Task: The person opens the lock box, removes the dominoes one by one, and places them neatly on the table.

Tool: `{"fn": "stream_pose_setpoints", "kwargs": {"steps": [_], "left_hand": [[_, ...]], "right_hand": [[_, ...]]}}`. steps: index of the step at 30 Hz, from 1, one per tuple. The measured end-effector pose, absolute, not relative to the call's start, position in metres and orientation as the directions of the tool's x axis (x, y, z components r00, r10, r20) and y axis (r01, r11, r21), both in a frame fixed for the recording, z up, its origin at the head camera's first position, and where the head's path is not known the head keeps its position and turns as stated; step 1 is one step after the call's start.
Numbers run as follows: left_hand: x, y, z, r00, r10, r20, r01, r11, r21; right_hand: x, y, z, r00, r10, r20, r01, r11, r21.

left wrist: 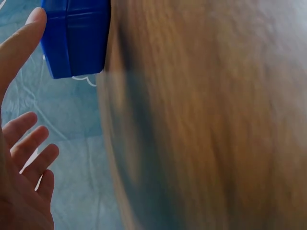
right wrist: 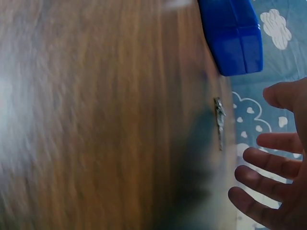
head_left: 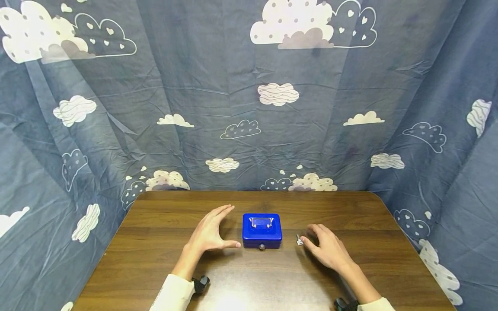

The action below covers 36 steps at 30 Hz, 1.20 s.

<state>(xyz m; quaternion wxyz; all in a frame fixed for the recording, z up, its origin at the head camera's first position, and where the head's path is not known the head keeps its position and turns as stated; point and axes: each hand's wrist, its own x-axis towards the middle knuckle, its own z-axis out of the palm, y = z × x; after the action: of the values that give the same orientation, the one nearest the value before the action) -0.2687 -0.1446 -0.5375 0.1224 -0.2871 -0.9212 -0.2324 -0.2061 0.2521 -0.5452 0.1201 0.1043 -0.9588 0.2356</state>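
Note:
A small blue cash box (head_left: 261,233) with its lid closed sits on the wooden table. On its lid is a silver folding handle, and a round lock shows at the front. My left hand (head_left: 210,232) is just left of the box, thumb and fingers spread apart, holding nothing. To the right of the box lie small silver keys (head_left: 299,240), seen edge-on in the right wrist view (right wrist: 219,122). Close by the keys, my right hand (head_left: 327,248) hovers with relaxed fingers and nothing in its grasp.
The brown wooden table (head_left: 163,216) reaches back to a blue-grey curtain (head_left: 241,108) printed with clouds, which also hangs at both sides. Black straps (head_left: 201,284) circle the wrists. Light glares off the table's near middle.

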Motion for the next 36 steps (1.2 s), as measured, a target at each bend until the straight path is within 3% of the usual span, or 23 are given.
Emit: {"fn": "stream_pose_setpoints", "kwargs": {"steps": [9,18,27,36], "left_hand": [[-0.271,-0.127,-0.544,-0.775,0.511,0.372,0.627,0.691,0.36],[-0.274,-0.114,-0.549,-0.741,0.555,0.377,0.67,0.645,0.366],[-0.277,-0.111,-0.556,-0.771,0.557,0.309,0.636,0.641,0.429],[-0.28,-0.109,-0.566,-0.754,0.565,0.335,0.654,0.593,0.47]], "right_hand": [[-0.212,0.239,-0.558,-0.954,-0.111,0.277,-0.235,0.853,-0.466],[-0.217,0.231,-0.563,-0.958,-0.084,0.275,-0.198,0.886,-0.42],[-0.216,0.228,-0.566,-0.964,-0.061,0.258,-0.173,0.883,-0.436],[-0.213,0.223,-0.567,-0.964,-0.01,0.265,-0.137,0.874,-0.466]]}}
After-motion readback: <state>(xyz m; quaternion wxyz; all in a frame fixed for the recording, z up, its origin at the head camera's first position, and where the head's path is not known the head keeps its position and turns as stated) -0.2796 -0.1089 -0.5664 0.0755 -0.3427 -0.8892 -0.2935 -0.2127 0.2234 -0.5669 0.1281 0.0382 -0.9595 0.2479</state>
